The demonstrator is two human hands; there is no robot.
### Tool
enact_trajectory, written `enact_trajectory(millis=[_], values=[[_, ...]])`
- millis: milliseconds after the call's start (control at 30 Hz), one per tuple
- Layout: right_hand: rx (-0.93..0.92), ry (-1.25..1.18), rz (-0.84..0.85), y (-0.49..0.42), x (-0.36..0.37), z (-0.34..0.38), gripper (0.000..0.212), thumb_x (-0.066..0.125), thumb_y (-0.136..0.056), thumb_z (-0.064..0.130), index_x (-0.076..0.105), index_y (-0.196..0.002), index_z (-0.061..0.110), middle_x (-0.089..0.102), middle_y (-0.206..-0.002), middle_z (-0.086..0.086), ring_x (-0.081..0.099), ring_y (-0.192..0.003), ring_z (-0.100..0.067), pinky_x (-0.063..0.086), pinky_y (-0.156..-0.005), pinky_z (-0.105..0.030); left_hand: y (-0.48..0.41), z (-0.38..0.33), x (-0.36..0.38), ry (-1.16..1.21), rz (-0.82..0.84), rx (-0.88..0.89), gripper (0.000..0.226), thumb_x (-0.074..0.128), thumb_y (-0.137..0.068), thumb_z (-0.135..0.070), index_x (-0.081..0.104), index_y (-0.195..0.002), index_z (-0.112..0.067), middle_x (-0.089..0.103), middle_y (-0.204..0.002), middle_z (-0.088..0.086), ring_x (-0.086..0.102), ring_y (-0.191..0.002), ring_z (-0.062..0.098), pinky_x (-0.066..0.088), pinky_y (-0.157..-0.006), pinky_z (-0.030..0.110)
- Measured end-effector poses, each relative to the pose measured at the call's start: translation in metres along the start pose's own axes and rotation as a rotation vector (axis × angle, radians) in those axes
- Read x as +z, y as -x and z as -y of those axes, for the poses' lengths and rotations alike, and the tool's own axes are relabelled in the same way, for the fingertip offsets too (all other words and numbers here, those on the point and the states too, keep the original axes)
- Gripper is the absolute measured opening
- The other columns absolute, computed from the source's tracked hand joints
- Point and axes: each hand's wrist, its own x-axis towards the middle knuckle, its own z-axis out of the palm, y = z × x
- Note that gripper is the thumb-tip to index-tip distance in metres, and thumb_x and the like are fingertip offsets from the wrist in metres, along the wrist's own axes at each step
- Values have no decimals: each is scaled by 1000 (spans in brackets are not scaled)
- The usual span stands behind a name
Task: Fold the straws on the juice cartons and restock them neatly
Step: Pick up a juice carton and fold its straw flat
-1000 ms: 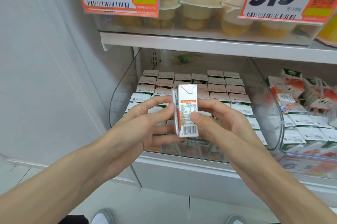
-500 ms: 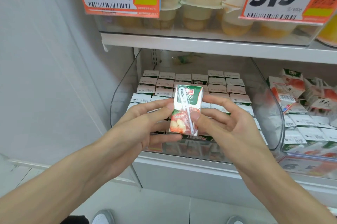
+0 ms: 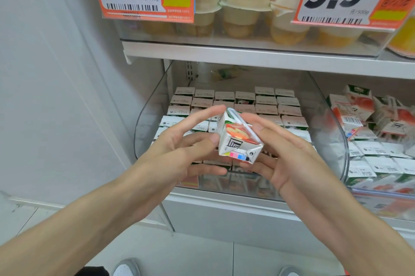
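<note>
A small juice carton with an apple picture is held in front of the shelf, tipped back so its white bottom with colour squares faces me. A wrapped straw runs along its upper face. My left hand pinches the carton's left side between thumb and forefinger. On the carton's right side, my right hand holds it with thumb on the straw edge and fingers underneath. Behind it, a clear curved bin holds several rows of upright cartons.
A second bin at the right holds more cartons, some lying loose and tumbled. The shelf above carries jelly cups and two orange 9.9 price tags. A white wall panel is at left; my shoes show on the tiled floor.
The carton was turned from its barcode side to its apple front, then tipped back so its bottom faces me. Both hands shifted their hold on it.
</note>
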Motion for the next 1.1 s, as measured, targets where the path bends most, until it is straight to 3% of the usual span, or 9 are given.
enact_trajectory(millis=[167,300,433,533,733,867,933,1033,1100], values=[[68,-13,0,-2,2,5,43,67,-83,56,82,-114,30,80,-95,-15,71,-64,-25,59,-59,-26,0,0,7,-45,7,21,41,65,-99,-39,65,-137,-52,78,-120,10,78,-100,21,62,-81,27],[101,-17,-14,-3,5,6,49,64,-79,61,84,-101,23,68,-76,-15,63,-57,-26,54,-55,-30,-2,0,7,-24,-42,-12,35,61,-101,-42,69,-133,-52,77,-122,7,78,-96,20,63,-79,27],[127,4,-37,-5,9,7,61,67,-68,62,79,-105,14,67,-73,-16,61,-54,-24,52,-52,-28,-2,0,5,0,-74,-39,33,60,-102,-41,71,-132,-50,70,-132,17,78,-96,21,63,-78,28],[98,44,-18,-6,10,6,50,66,-70,64,86,-97,26,69,-75,-14,62,-56,-23,53,-52,-27,-2,1,5,-11,-78,-21,34,60,-103,-38,69,-134,-49,76,-123,12,78,-97,20,62,-78,26],[-21,334,64,0,8,1,44,69,-87,68,72,-127,51,81,-106,6,78,-82,-20,60,-71,-26,-2,2,7,-182,-160,122,38,61,-103,-33,66,-138,-47,77,-116,7,78,-105,21,64,-81,27],[-1,335,60,0,9,-1,33,69,-100,37,66,-132,30,83,-98,-3,80,-86,-25,60,-67,-25,-2,2,5,-226,-192,131,52,65,-97,-37,52,-146,-48,76,-111,-1,79,-100,17,62,-94,35],[7,333,71,-2,9,-2,30,65,-101,28,64,-131,25,83,-98,-5,80,-87,-26,59,-67,-26,-3,3,4,-278,-182,117,47,65,-97,-36,57,-143,-44,75,-112,-3,78,-98,14,59,-101,42],[-14,345,95,-1,9,-3,28,66,-102,31,64,-129,29,83,-101,-2,80,-92,-22,60,-72,-29,-3,6,5,-303,-183,115,38,61,-102,-29,65,-138,-41,74,-102,-1,75,-92,10,60,-100,40],[-37,355,101,0,9,-3,31,69,-98,38,64,-128,32,83,-102,1,79,-94,-18,60,-74,-25,-3,6,4,-302,-179,116,39,59,-104,-27,65,-139,-43,75,-109,2,76,-95,12,61,-99,35]])
